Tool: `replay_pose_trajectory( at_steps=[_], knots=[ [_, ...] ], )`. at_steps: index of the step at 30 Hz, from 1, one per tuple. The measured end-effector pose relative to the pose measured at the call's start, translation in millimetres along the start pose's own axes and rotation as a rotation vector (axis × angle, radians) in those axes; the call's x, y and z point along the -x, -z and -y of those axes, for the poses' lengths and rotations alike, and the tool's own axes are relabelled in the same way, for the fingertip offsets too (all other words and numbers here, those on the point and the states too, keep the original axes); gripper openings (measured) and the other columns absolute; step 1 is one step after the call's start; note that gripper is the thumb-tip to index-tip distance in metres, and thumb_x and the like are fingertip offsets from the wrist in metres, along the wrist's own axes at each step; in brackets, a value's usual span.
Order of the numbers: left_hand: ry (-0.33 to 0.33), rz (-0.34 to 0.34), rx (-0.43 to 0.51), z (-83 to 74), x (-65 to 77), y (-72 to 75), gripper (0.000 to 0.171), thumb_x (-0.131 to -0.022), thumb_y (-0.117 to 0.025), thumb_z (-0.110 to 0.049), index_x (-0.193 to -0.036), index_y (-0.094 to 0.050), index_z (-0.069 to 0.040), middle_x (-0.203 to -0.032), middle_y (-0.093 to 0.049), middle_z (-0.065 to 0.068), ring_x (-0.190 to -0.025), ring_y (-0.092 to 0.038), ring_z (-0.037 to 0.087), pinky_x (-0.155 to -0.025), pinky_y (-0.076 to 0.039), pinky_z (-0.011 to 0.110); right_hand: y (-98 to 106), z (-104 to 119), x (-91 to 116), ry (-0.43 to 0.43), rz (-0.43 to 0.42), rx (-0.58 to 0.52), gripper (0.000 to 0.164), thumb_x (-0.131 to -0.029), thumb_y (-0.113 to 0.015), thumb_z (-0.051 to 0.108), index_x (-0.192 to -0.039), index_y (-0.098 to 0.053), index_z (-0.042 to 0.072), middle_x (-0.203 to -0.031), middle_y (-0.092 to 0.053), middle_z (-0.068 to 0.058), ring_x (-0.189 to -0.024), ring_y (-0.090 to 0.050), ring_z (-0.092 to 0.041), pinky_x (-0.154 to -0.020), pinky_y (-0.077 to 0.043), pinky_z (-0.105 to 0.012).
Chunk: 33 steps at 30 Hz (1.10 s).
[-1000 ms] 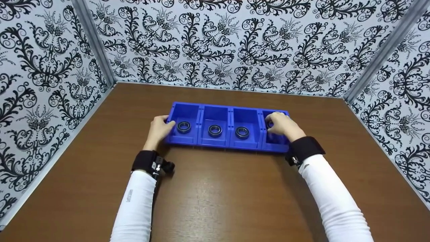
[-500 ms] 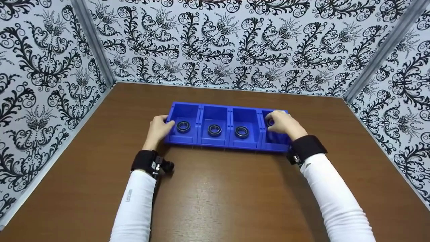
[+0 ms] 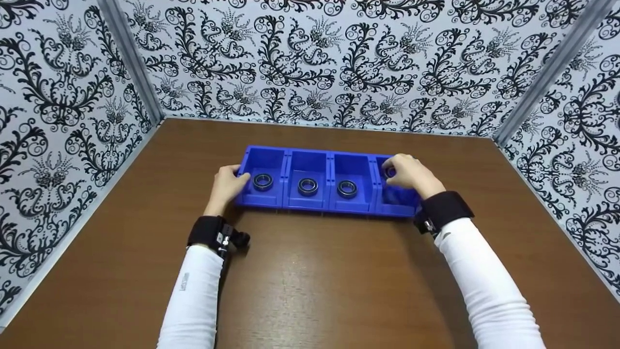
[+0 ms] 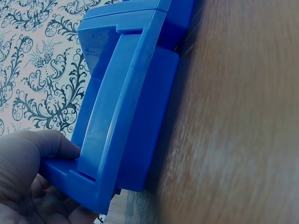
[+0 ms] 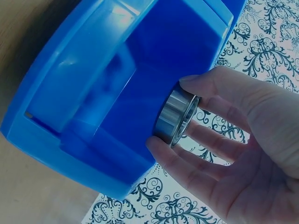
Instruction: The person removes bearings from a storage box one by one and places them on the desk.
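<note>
A blue four-part storage bin (image 3: 305, 209) lies across the table. My left hand (image 3: 228, 186) grips its left end wall, the thumb over the rim (image 4: 60, 175) and the other fingers outside and below. Over the rightmost compartment, my right hand (image 3: 411, 173) pinches a ball bearing (image 5: 174, 114) between thumb and fingertips. In the right wrist view this steel ring is held edge-on near the compartment's rim. Each of the other compartments has one bearing lying flat: the left bearing (image 3: 262, 182), the second bearing (image 3: 307, 186) and the third bearing (image 3: 347, 189).
The brown wooden table (image 3: 300, 281) stretches in front of the bin and to both sides. Patterned white-and-black panels (image 3: 310, 63) stand behind and at the sides, joined by grey metal posts (image 3: 131, 58). A black wrist strap with a camera (image 3: 218, 235) sits on each wrist.
The right hand has risen slightly and shifted a little right, with the bearing pinched in it. My left hand keeps its hold on the bin's end. The three lying bearings stay put.
</note>
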<state>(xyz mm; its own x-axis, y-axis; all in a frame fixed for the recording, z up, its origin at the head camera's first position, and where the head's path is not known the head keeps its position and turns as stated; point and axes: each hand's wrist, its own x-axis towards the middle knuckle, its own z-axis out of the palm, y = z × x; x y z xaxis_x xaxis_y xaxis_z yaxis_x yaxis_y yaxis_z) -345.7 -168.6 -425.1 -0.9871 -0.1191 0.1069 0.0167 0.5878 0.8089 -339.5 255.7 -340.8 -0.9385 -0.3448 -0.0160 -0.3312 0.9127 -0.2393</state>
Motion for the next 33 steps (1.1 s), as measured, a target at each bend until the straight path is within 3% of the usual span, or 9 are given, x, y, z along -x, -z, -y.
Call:
replay_pose_trajectory(
  at_steps=[4, 11, 19, 27, 33],
  knots=[
    [-0.007, -0.015, -0.012, 0.9, 0.5, -0.2, 0.039, -0.091, -0.056, -0.015, -0.124, -0.072, 0.000, -0.113, -0.073, 0.022, -0.095, -0.060, 0.026, -0.087, -0.050, 0.039, 0.9, 0.7, 0.6, 0.003, -0.002, 0.007, 0.048, -0.077, -0.062, 0.005, -0.123, -0.069, -0.006, -0.127, -0.066, -0.031, -0.122, -0.059, -0.049, -0.105, -0.046, -0.062],
    [0.005, 0.002, 0.001, 0.0, 1.5, 0.6, 0.041, -0.093, -0.056, -0.016, -0.128, -0.070, 0.001, -0.120, -0.072, 0.024, -0.098, -0.062, 0.027, -0.093, -0.051, 0.043, 3.4, 1.5, 1.6, -0.010, -0.001, -0.004, 0.051, -0.078, -0.062, 0.005, -0.127, -0.067, -0.006, -0.130, -0.065, -0.031, -0.121, -0.059, -0.046, -0.106, -0.047, -0.061],
    [-0.004, -0.001, -0.007, -0.2, 0.3, 0.9, 0.039, -0.093, -0.056, -0.015, -0.125, -0.071, 0.001, -0.114, -0.072, 0.022, -0.094, -0.062, 0.026, -0.085, -0.050, 0.036, 6.7, 2.0, 1.7, -0.013, -0.004, -0.003, 0.051, -0.078, -0.063, 0.007, -0.128, -0.067, -0.005, -0.130, -0.065, -0.031, -0.121, -0.059, -0.046, -0.105, -0.047, -0.060],
    [0.009, 0.008, 0.012, 0.2, -0.3, -0.1, 0.041, -0.094, -0.056, -0.015, -0.130, -0.068, 0.002, -0.122, -0.071, 0.025, -0.100, -0.063, 0.027, -0.094, -0.052, 0.043, 8.7, 2.7, 2.6, -0.021, 0.002, -0.011, 0.052, -0.079, -0.065, 0.008, -0.129, -0.066, -0.005, -0.133, -0.063, -0.031, -0.123, -0.058, -0.048, -0.105, -0.046, -0.061],
    [-0.005, -0.007, -0.014, -0.9, 0.3, -0.4, 0.040, -0.093, -0.055, -0.015, -0.127, -0.070, 0.000, -0.117, -0.073, 0.022, -0.097, -0.061, 0.026, -0.088, -0.051, 0.038, 9.0, 2.6, 3.6, -0.013, -0.004, -0.016, 0.050, -0.079, -0.063, 0.007, -0.127, -0.068, -0.005, -0.130, -0.065, -0.030, -0.118, -0.059, -0.042, -0.104, -0.047, -0.057]
  ],
)
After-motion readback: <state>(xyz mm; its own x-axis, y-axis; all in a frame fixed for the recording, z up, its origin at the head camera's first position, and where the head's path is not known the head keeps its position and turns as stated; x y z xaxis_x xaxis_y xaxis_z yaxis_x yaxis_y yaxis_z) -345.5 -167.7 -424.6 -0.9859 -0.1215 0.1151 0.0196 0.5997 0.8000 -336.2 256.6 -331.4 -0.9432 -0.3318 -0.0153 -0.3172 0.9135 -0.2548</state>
